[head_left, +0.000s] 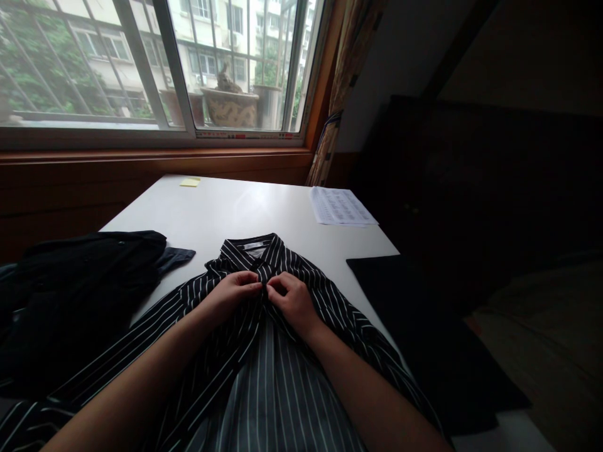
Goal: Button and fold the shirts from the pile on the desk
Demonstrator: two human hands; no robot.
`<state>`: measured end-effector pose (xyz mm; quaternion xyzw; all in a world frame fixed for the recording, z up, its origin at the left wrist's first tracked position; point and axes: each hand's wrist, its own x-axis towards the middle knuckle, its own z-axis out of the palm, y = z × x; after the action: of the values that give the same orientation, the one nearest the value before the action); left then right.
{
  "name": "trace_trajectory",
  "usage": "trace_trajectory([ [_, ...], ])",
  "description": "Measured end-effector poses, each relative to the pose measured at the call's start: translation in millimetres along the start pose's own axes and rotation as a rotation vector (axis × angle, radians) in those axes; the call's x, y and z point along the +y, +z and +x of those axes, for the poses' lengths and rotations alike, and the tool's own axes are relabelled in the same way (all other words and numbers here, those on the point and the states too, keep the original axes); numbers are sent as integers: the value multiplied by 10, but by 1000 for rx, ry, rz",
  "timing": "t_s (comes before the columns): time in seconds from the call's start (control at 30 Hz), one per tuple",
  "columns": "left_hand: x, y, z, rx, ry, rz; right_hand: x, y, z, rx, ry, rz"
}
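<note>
A black shirt with white stripes (202, 339) lies front up on the white table, its collar toward the window and its sleeves spread to both sides. Below the collar, my left hand (238, 289) pinches the left edge of the front opening. My right hand (292, 298) pinches the opposite edge close beside it, thumb and forefinger together. Between the fingertips the detail is too small to make out. Lower down the front hangs apart, showing the greyish striped inside (277, 389).
Dark folded clothes (89, 282) lie at the left and a flat dark garment (424, 326) at the right of the table (226, 207). Printed sheets (342, 206) and a yellow sticky note (190, 182) lie toward the window (188, 135). A curtain (336, 107) hangs beside it.
</note>
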<state>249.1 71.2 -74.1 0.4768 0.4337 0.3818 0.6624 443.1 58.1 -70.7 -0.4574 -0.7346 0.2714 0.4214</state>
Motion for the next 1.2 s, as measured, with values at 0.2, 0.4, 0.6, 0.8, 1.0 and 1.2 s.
trace_trajectory([
  [0.2, 15, 19, -14, -2, -10, 21, 18, 40, 12, -10, -11, -51],
  [0.4, 8, 30, -1, 42, 14, 58, -9, 9, -13, 62, -1, -12],
  [0.6, 3, 29, 10, 57, 39, 73, -50, -20, -46, 44, -48, 46],
  [0.8, -26, 21, 30, 84, 86, 93, -37, -17, -41, 31, 32, 47],
  [1.0, -15, 57, 21, 157, 190, 189, -13, -21, -25, 22, 70, 58],
  [1.2, -33, 68, -3, 174, 312, 331, -3, 4, -20, 23, 86, 4],
])
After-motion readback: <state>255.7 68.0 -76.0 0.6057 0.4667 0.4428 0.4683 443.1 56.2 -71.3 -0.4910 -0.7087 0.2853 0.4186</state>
